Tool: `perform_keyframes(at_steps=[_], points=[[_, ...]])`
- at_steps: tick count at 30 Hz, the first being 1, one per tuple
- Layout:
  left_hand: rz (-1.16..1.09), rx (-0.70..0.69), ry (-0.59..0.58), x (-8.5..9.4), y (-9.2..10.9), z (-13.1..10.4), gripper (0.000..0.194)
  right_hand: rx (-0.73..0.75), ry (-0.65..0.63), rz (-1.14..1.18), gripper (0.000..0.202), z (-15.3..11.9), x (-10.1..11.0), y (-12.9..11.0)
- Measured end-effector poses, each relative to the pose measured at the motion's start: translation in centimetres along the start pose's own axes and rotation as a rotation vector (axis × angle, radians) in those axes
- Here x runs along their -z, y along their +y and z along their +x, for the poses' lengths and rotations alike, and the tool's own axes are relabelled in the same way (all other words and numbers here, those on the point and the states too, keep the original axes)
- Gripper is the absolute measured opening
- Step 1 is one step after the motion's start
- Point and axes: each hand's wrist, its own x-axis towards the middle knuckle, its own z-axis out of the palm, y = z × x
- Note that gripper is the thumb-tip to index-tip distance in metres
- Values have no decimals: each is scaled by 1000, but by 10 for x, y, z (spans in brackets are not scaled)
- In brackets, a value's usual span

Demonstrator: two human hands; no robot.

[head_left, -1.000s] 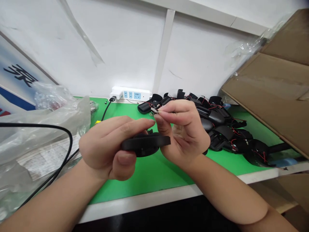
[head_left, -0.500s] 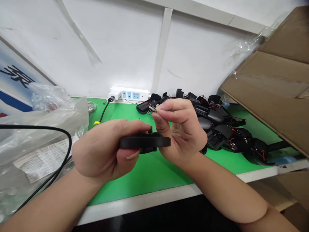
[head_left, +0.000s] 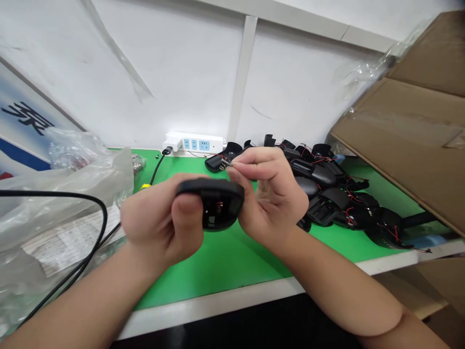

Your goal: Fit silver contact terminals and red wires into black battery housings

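Observation:
My left hand (head_left: 165, 220) is closed on a black plastic housing (head_left: 223, 208), held above the bench with its dark hollow side turned towards me. Small light details show inside the hollow. Thumb and fingers of my right hand (head_left: 271, 189) pinch a small metal piece with several prongs (head_left: 225, 164); its exact kind is too small to make out. The housing's right end is close to the base of my right hand, and I cannot tell whether they touch.
Many black plastic housings (head_left: 323, 174) with thin red wires are heaped at the back right of the green bench (head_left: 218, 271). A white power strip (head_left: 196, 141) stands by the wall. Clear plastic bags (head_left: 90, 189) and a black cable (head_left: 98, 203) lie left; a cardboard box (head_left: 410, 116) leans in from the right.
My left hand has tilted the black housing from edge-on so that its hollow side shows. My right hand has barely moved and still pinches the metal piece.

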Motion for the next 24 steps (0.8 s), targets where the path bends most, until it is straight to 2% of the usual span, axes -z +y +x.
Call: perform_keyframes(at_steps=[2, 4, 6, 9, 14, 20, 24], points=[[84, 2, 162, -9, 5, 4, 48, -71, -4, 1, 13, 2, -1, 2], [114, 159, 211, -15, 10, 11, 52, -190, 0, 3, 10, 4, -1, 3], [71, 329, 177, -17, 13, 19, 49, -309, 16, 29, 9, 5, -1, 5], [38, 436, 101, -16, 12, 25, 43, -376, 35, 77, 9, 5, -2, 10], [21, 441, 2, -15, 2, 24, 37, -427, 13, 184, 9, 2, -5, 17], [-153, 515, 9, -16, -5, 21, 35, -731, -46, 285, 3, 2, -7, 19], [-249, 590, 31, -15, -6, 21, 34, -808, -82, 316, 5, 3, -5, 17]])
